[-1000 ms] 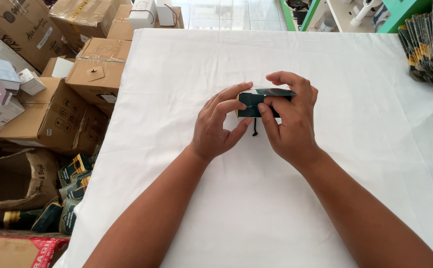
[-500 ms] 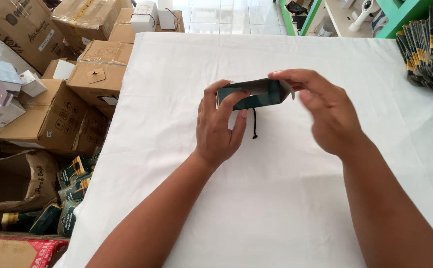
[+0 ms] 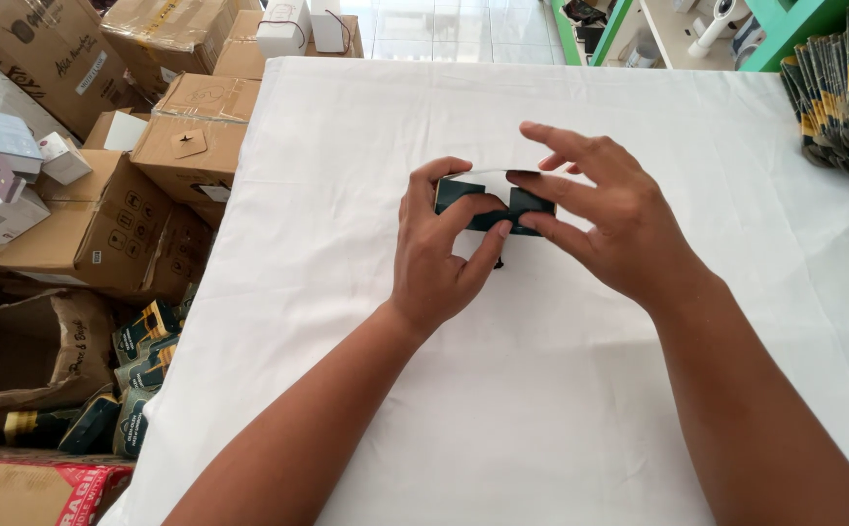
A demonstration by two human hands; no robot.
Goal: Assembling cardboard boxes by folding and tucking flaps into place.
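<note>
**A:** What have you got hold of?

**B:** Your left hand [image 3: 439, 258] is closed on a small dark green box [image 3: 493, 206], thumb across its near face and fingers curled under its left end. Your right hand [image 3: 614, 219] pinches the box's right end between thumb and forefinger, with the other fingers spread open above it. Both hands grip the same box, and it sits just over the middle of the white tablecloth [image 3: 541, 409], slightly toward the far edge.

**A:** What changed from half a second ago?

**B:** Then you held the box higher and turned so its open inside showed, with the right hand further off to the right. Now you've brought it down close to the cloth, the right hand has moved in, and a pale flap or lid edge shows along the top of the box. The short dark cord [image 3: 498, 261] that hung clear below it is now mostly hidden behind your left fingers.

**A:** Which way does it lie?

**B:** Its long axis runs left to right across your view, roughly level, with the broad dark face turned toward you.

**A:** And around you?

**B:** Cardboard boxes [image 3: 103, 209] are stacked beside the table on your left, with dark green packets [image 3: 142, 341] lower down. A fanned stack of flat dark packets [image 3: 838, 93] lies at the far right corner of the cloth, well apart from your hands.
</note>
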